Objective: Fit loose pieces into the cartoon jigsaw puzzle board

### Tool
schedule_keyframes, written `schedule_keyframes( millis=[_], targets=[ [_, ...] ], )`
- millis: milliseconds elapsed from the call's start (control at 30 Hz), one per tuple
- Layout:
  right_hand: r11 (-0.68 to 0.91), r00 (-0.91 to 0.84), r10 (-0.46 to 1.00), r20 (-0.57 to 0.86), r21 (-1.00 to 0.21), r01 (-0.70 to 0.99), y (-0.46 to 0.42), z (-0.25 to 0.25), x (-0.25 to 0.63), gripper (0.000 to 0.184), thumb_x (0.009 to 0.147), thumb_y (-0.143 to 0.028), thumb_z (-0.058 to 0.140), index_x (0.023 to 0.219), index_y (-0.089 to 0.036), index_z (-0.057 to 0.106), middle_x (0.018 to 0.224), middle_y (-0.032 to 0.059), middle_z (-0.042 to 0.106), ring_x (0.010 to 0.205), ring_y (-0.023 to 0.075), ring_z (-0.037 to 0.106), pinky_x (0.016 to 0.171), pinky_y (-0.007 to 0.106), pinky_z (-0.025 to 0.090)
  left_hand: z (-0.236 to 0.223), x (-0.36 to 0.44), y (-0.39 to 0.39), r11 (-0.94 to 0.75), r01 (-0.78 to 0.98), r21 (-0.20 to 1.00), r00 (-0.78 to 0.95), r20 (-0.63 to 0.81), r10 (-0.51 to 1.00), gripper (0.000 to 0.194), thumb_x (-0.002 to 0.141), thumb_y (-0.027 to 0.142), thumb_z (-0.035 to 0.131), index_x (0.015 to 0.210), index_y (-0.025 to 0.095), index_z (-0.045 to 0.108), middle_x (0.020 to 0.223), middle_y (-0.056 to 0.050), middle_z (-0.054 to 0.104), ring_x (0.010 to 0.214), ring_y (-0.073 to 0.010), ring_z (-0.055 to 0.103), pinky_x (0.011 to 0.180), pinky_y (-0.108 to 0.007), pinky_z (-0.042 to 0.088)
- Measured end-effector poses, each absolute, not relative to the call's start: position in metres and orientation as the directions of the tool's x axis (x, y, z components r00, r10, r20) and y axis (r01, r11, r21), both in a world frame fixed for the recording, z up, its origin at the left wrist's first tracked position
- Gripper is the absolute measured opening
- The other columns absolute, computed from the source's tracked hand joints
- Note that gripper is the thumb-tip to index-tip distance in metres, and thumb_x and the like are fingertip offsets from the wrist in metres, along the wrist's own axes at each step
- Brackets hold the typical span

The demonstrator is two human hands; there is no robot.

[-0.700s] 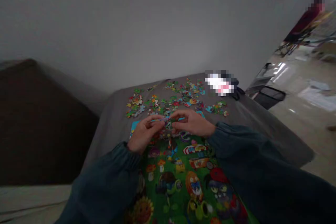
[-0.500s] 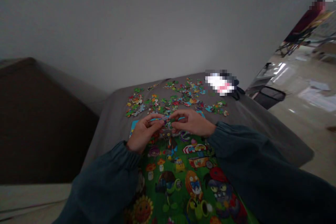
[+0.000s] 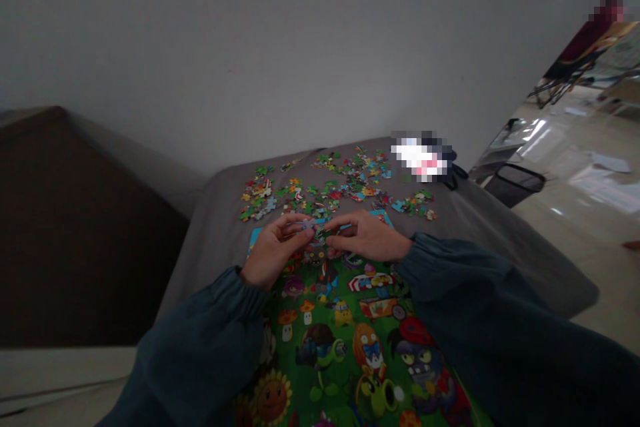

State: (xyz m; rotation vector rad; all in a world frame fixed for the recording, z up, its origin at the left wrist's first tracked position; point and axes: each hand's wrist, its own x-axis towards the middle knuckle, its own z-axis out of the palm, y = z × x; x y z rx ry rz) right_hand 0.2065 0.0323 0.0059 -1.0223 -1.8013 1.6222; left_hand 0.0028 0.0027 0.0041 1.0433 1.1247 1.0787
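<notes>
My left hand and my right hand meet fingertip to fingertip over the far edge of a colourful cartoon jigsaw picture. Both pinch a small cluster of puzzle pieces between thumbs and fingers, held just above the picture. The picture, green with cartoon plants and figures, lies on a grey cloth surface and runs toward me between my dark blue sleeves. Several loose puzzle pieces are scattered on the cloth beyond my hands.
A pixelated white and pink object sits at the far right corner of the grey surface. A dark brown block stands to the left. A plain wall rises behind. To the right is a shiny floor with a dark bin.
Both hands have dropped slightly and drawn closer together, still pinching the pieces. The view has shifted a little.
</notes>
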Motion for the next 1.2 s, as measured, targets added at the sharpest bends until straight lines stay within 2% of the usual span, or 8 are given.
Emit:
schedule_keyframes(
  millis=[133,333,833,1200],
  targets=[
    [0.046,-0.574,0.817,-0.060,-0.985,0.168,0.0323,0.0072,0.2068,0.016,0.085,-0.018,0.066,0.101,-0.016,0.068,0.073,-0.0013,0.070,0.069,0.0133,0.070,0.075,0.031,0.058,0.0026,0.0026,0.0037,0.130,-0.122,0.984,0.072,-0.122,0.990,0.051,0.056,0.040,0.093,0.093,0.017,0.065,0.081,0.002,0.070,0.061,-0.0087,0.062,0.059,-0.021,0.054],
    [0.052,-0.590,0.805,-0.061,-0.984,0.173,0.0334,0.0072,0.2064,0.019,0.085,-0.016,0.064,0.104,-0.016,0.066,0.070,-0.0029,0.068,0.065,0.0118,0.068,0.070,0.028,0.057,0.0040,0.0030,0.0040,0.120,-0.093,0.988,0.071,-0.113,0.991,0.051,0.057,0.041,0.092,0.094,0.017,0.066,0.082,0.001,0.069,0.061,-0.0088,0.062,0.059,-0.022,0.055],
    [0.049,-0.587,0.807,-0.066,-0.983,0.177,0.0320,0.0038,0.2053,0.015,0.084,-0.020,0.066,0.099,-0.017,0.065,0.071,-0.0026,0.067,0.068,0.0132,0.070,0.071,0.029,0.058,-0.0004,0.0015,0.0041,0.098,0.006,0.995,0.082,-0.099,0.992,0.051,0.059,0.039,0.090,0.098,0.017,0.068,0.078,0.003,0.063,0.060,-0.0089,0.061,0.058,-0.021,0.053],
    [0.083,-0.596,0.802,-0.043,-0.980,0.183,0.0311,-0.0006,0.2048,0.019,0.082,-0.027,0.070,0.099,-0.018,0.067,0.070,-0.0012,0.068,0.069,0.0156,0.071,0.068,0.030,0.058,0.0002,0.0022,0.0035,0.053,0.054,0.997,0.103,-0.058,0.993,0.050,0.056,0.034,0.090,0.098,0.018,0.067,0.090,0.000,0.068,0.065,-0.0099,0.064,0.059,-0.020,0.051]
  ],
)
